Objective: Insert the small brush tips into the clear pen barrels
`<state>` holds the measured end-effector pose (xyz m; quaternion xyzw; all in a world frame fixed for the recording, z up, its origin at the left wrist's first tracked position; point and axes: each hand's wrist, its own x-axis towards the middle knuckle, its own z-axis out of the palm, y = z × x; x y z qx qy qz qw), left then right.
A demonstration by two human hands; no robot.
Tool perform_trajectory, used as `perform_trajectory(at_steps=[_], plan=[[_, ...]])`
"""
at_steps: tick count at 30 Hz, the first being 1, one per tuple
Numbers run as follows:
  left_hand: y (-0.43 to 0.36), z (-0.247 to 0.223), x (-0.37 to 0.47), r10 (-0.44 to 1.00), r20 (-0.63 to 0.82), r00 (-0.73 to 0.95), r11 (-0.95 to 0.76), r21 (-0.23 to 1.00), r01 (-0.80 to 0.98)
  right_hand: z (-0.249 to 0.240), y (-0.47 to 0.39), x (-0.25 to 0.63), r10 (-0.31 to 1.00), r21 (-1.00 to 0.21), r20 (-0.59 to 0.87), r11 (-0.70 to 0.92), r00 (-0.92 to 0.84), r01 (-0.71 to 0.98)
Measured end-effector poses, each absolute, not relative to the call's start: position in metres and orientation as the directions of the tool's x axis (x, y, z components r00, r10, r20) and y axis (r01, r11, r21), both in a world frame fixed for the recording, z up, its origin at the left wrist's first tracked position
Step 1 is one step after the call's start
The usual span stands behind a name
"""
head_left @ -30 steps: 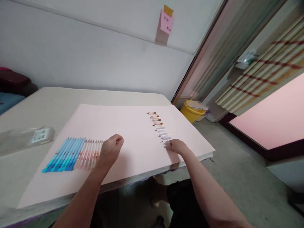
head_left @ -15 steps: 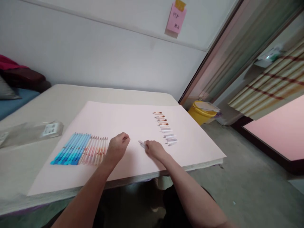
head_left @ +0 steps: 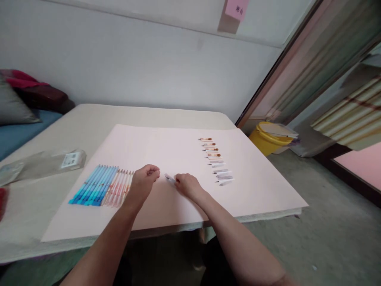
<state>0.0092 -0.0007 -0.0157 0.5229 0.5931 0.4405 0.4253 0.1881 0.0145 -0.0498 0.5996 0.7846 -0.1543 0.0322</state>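
Observation:
My left hand (head_left: 145,180) is closed above the pale pink sheet (head_left: 149,145), just right of a row of pens with pink and brown marks (head_left: 114,188). Whether its fingers hold anything is too small to tell. My right hand (head_left: 188,184) grips a small pale pen part (head_left: 170,178), whose end points left toward my left hand. Farther left, blue pens (head_left: 95,184) lie side by side. On the right of the sheet, several short pen parts with dark tips (head_left: 212,149) form a column, the nearer ones (head_left: 223,176) pale grey.
A clear plastic package (head_left: 49,167) lies on the table's left side (head_left: 32,198). Beyond the table's right end stands a yellow bucket (head_left: 264,141). A grey cushion (head_left: 14,103) and dark red items are at the far left. A wall runs behind the table.
The view has shifted, so the table items appear farther right. My hands have moved slightly left over the sheet, with the pale pen part still in my right hand.

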Motion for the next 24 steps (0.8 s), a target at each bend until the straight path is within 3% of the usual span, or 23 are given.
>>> perform_trajectory(at_steps=[3, 5, 8, 11, 14, 17, 19, 21, 23, 24], plan=[[-0.001, -0.014, 0.014, 0.992, -0.101, -0.074, 0.111, 0.984, 0.140, -0.049, 0.018, 0.191, 0.942, -0.226, -0.230, 0.195, -0.246, 0.955], [-0.003, -0.012, 0.017, 0.990, -0.127, -0.060, 0.133, 0.986, 0.098, -0.048, 0.020, 0.194, 0.951, -0.305, -0.215, 0.152, -0.224, 0.940], [-0.006, -0.010, 0.022, 0.987, -0.144, -0.068, 0.150, 0.985, 0.090, -0.043, 0.023, 0.200, 0.935, -0.621, -0.268, 0.015, -0.231, 0.783], [-0.008, -0.010, 0.025, 0.984, -0.165, -0.071, 0.170, 0.983, 0.074, -0.039, 0.022, 0.202, 0.894, -0.898, -0.329, -0.197, -0.304, 0.392], [-0.008, -0.011, 0.027, 0.979, -0.197, -0.062, 0.199, 0.979, 0.035, -0.035, 0.017, 0.200, 0.862, -0.939, -0.340, -0.330, -0.375, 0.091], [-0.008, -0.012, 0.027, 0.974, -0.221, -0.057, 0.221, 0.975, 0.001, -0.032, 0.013, 0.196, 0.840, -0.927, -0.339, -0.376, -0.424, -0.005], [-0.007, -0.011, 0.026, 0.970, -0.237, -0.062, 0.236, 0.971, -0.025, -0.030, 0.013, 0.196, 0.852, -0.940, -0.323, -0.339, -0.412, 0.037], [-0.007, -0.010, 0.025, 0.966, -0.247, -0.073, 0.244, 0.969, -0.050, -0.029, 0.014, 0.199, 0.888, -0.948, -0.298, -0.233, -0.351, 0.216], [-0.007, -0.007, 0.023, 0.965, -0.248, -0.083, 0.243, 0.968, -0.065, -0.029, 0.017, 0.202, 0.937, -0.834, -0.257, -0.091, -0.238, 0.543], [-0.007, -0.006, 0.022, 0.965, -0.247, -0.085, 0.242, 0.968, -0.069, -0.031, 0.018, 0.204, 0.958, -0.703, -0.224, -0.032, -0.180, 0.710]])
